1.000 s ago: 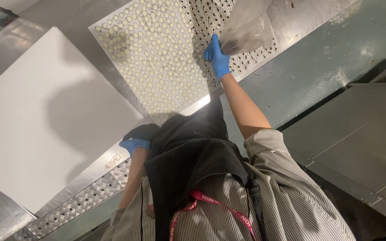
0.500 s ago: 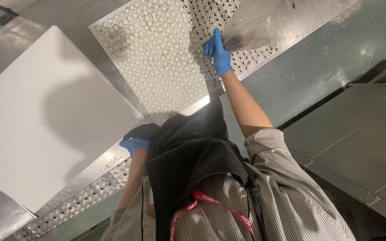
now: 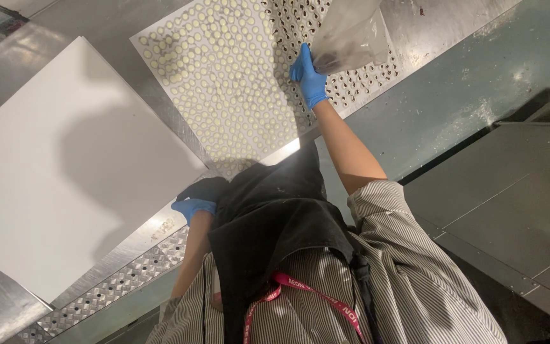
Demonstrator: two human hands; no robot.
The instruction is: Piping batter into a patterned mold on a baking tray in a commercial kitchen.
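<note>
Piping bag [image 3: 351,35] (gloved grip), dotted tray [image 3: 224,83], steel table [image 3: 453,83]

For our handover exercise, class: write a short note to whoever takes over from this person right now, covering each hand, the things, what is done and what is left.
Right hand: gripping the clear piping bag over the dotted sheet.
Left hand: low at the steel counter edge; grip unclear.
Done: pale dots cover the sheet's left part.
Left: the rows under and beside the bag show dark dots, not pale.
A white board lies beside the sheet.
</note>
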